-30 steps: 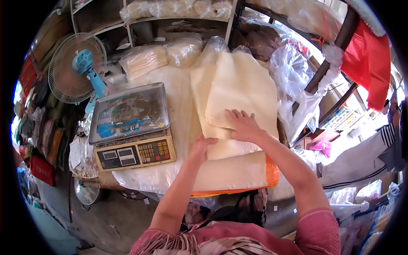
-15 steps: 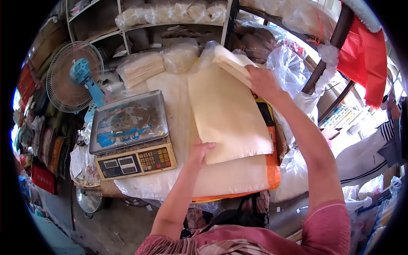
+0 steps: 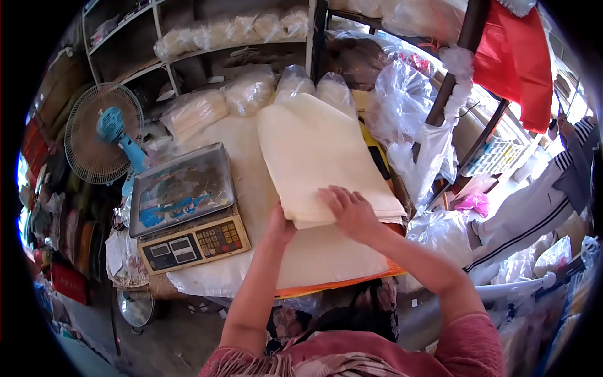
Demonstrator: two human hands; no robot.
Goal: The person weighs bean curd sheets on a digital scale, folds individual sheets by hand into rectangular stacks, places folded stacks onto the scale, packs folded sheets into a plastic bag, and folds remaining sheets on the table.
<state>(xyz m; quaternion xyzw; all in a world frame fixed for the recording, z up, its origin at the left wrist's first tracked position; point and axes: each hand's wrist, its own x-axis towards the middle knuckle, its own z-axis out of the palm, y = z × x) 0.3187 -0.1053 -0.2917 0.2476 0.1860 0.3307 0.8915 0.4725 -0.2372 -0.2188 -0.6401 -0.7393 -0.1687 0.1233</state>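
Head view: cream sheet stack [image 3: 317,157] lying over pale layer [image 3: 326,257], just right of scale [image 3: 188,210]. Left hand [image 3: 281,224] curling at stack's near-left corner, touching; cannot tell whether fingers are pinching it. Right hand [image 3: 353,217] resting palm-down near stack's front edge, fingers slightly spread. Fan [image 3: 103,132] standing left, beyond scale.

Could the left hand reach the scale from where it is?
Probably yes: the scale is near the left hand, with nothing standing between, though that hand is touching the pale sheets.
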